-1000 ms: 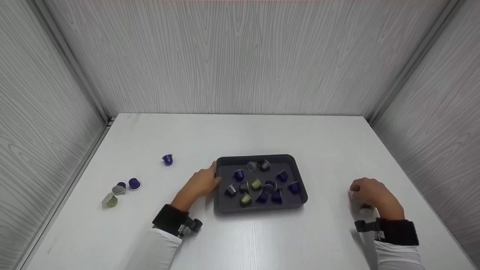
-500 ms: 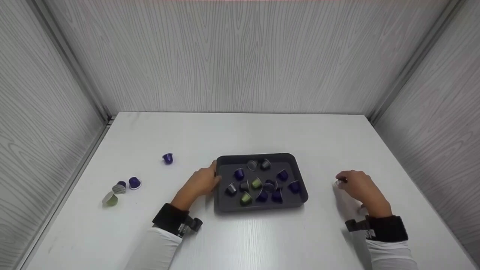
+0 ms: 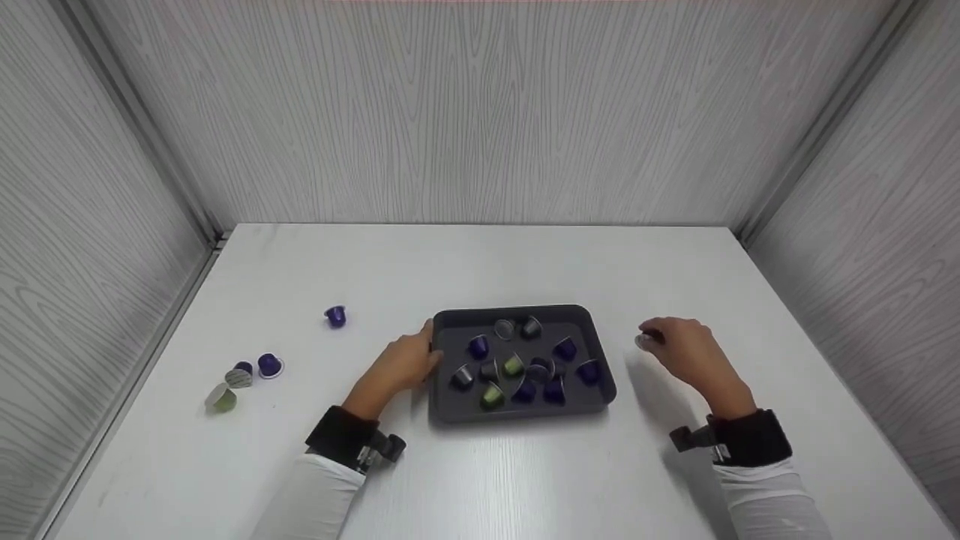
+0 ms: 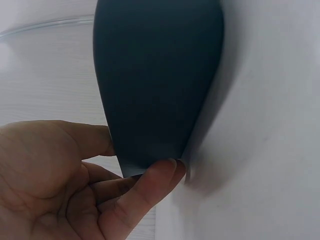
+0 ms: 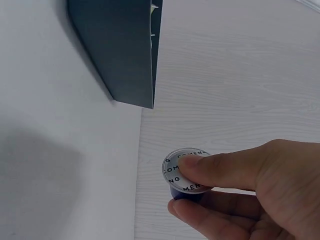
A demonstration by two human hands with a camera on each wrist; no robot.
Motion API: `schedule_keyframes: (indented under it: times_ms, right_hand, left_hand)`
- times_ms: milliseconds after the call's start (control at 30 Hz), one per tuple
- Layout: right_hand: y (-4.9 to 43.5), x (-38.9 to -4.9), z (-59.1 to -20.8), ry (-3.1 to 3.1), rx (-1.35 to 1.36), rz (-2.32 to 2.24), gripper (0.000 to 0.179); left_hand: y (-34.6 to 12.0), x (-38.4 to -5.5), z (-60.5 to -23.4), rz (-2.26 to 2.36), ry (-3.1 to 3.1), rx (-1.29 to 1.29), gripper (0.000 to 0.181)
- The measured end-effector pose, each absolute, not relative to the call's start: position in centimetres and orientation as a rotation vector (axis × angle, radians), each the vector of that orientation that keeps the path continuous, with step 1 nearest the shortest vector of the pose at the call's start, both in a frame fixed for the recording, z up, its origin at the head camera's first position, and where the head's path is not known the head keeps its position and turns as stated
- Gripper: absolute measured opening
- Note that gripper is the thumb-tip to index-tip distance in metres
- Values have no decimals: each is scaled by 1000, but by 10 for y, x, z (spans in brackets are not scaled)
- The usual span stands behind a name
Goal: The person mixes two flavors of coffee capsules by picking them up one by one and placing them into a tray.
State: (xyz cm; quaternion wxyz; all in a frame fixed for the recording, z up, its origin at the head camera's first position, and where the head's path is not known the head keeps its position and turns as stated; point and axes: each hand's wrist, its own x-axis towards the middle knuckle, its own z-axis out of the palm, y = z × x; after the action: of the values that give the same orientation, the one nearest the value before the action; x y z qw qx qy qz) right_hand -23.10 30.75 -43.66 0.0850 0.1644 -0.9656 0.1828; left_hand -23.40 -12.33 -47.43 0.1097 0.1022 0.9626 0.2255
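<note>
In the head view, my left hand (image 3: pixel 403 363) grips the left end of a dark grey tray (image 3: pixel 517 414). The left wrist view shows its thumb and fingers around the end of the tray (image 4: pixel 157 90). My right hand (image 3: pixel 691 354) is raised a little right of the tray, pinching a coffee capsule (image 3: pixel 643 342). Seen from the right wrist, the capsule (image 5: pixel 171 172) has a printed silver lid under the thumb and a dark blue body above the fingers. Inside the tray lie several purple, grey and green capsules, among them a green capsule (image 3: pixel 492 397).
On the left of the white table (image 3: pixel 480 487) lie a lone purple capsule (image 3: pixel 336 316), another purple capsule (image 3: pixel 269 365), a striped-lid capsule (image 3: pixel 238 378) and a green capsule (image 3: pixel 221 398). Grey wood-grain panels (image 3: pixel 480 112) enclose the back and both sides.
My right hand has moved left and away from me, from the table's right side toward the tray, carrying the capsule. My left hand and the tray have stayed put.
</note>
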Motion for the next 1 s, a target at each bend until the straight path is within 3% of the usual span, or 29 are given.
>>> schedule_keyframes:
  times_ms: [700,1000]
  right_hand:
    - [250,-259,-417,-2890,649,604,16]
    - [216,-269,-418,-2916,726,563,22]
  left_hand:
    - [-122,-235,-476,709,2810,280,66]
    - [-123,-235,-477,707,2819,266,65]
